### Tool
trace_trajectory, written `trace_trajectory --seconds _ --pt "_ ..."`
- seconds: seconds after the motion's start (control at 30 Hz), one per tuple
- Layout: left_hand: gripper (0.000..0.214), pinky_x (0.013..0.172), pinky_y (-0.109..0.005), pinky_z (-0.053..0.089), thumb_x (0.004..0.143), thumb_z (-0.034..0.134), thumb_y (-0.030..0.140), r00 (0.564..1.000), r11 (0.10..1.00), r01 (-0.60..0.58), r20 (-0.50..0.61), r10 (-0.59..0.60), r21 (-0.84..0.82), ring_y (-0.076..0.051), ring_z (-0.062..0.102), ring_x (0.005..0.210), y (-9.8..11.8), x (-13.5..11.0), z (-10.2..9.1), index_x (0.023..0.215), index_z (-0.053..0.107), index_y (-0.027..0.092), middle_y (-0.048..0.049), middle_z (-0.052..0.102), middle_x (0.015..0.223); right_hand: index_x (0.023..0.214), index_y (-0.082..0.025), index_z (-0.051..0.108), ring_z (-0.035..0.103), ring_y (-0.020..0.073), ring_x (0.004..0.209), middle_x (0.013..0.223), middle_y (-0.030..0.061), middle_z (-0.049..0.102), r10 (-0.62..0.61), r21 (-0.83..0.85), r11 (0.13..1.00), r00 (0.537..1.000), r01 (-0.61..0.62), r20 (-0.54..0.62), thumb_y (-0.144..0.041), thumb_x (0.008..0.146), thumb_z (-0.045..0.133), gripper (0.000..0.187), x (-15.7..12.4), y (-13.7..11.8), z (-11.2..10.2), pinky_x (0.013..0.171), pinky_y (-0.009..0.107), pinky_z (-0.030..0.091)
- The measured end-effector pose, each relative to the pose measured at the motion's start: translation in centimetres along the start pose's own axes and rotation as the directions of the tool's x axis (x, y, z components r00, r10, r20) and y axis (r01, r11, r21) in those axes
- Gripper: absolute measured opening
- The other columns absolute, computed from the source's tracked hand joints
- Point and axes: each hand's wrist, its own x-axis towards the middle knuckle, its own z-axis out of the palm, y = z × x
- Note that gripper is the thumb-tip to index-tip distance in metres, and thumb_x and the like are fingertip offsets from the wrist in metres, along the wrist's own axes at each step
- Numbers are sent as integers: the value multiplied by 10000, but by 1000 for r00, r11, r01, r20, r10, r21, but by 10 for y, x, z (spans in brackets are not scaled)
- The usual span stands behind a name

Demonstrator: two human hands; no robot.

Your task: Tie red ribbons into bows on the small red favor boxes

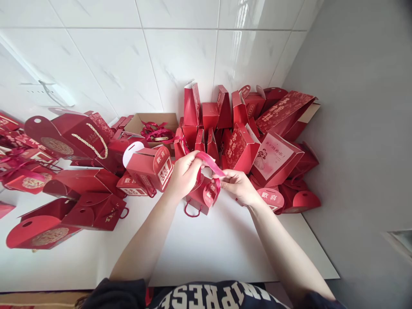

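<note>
Two hands on my head feed, both on one glossy pink ribbon [210,164]. Left hand [184,174]: grip narrow, thumb and fingers pinching the ribbon at its upper-left bend. Right hand [238,185]: grip narrow too, pinching the ribbon lower down, thumb side toward the left hand. Hands are near each other, not touching; the ribbon spans the gap as a short arc.

Small red cardboard box with printed rounded flap [203,194] is right below that arc, between the forearms, on the white smooth tabletop [219,253]. Ribbon strands drop from the hands to it; I can't tell how they're tied, fingers cover that part. A dark-red twisted cord handle [193,213] sticks out on its near side.

Left of the left hand: red gable-shaped box with a white character panel [154,167], just beside the wrist. Behind it, an open brown cardboard carton [133,123] holding a tangle of pink-red ribbon [156,131]. Right of the right hand: red paper box with a pale pink picture card [273,155], leaning. Far left: large dark-red box with cream rope handle [72,135]. White marbled tile wall [183,56] behind, plain grey wall [354,128] at right.
</note>
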Motion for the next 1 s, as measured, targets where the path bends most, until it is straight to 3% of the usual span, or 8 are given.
trace_trajectory --seconds 0.17,0.27,0.4,0.57,0.73,0.9,1.0 --pt "388 843 -339 564 968 452 456 1000 995 -17 -9 16 -94 -207 708 918 12 11 -2 999 696 156 -92 747 986 900 -204 751 656 162 753 873 42 733 -27 -82 996 999 24 -30 -370 781 758 205 2 -18 8 729 305 522" --pt "489 833 -356 572 945 431 556 1000 992 -14 -11 12 -126 -211 715 887 17 16 -3 993 689 143 -112 748 977 839 -193 736 623 151 749 842 27 697 -106 -150 984 990 92 -88 -395 818 712 204 6 -34 14 730 289 502" --pt "492 835 -364 575 946 429 558 999 989 -36 -20 33 -142 -217 716 895 24 22 -5 1011 691 146 -109 750 967 844 -191 710 583 129 718 847 13 665 -181 -229 962 976 151 -118 -381 848 674 194 13 -54 21 673 254 477" --pt "441 859 -365 573 963 446 491 998 987 -55 -10 54 -149 -219 708 947 29 27 -7 1148 671 159 -105 743 1014 862 -188 641 495 93 522 608 -39 579 -183 -167 971 980 169 -71 -391 877 649 204 21 -72 27 503 220 407" --pt "404 873 -359 560 963 473 446 994 972 -92 36 102 -215 -223 693 985 33 30 -6 1188 652 162 -97 734 1044 822 -187 605 569 98 578 762 10 689 -205 -55 978 976 201 -68 -398 810 730 245 29 -88 33 470 201 419" --pt "358 798 -295 531 956 484 458 990 984 -117 57 126 -132 -178 666 839 36 28 -3 924 702 176 -34 707 847 791 -182 640 512 82 530 691 -10 647 -287 -147 951 952 271 -104 -412 817 723 245 33 -101 38 429 195 370" --pt "390 681 -270 485 939 502 487 995 994 -100 25 101 -48 -145 591 678 36 26 -2 751 638 174 1 616 688 789 -192 661 516 89 600 719 -14 622 -399 -284 895 902 344 -165 -398 824 721 218 35 -106 40 548 222 441"
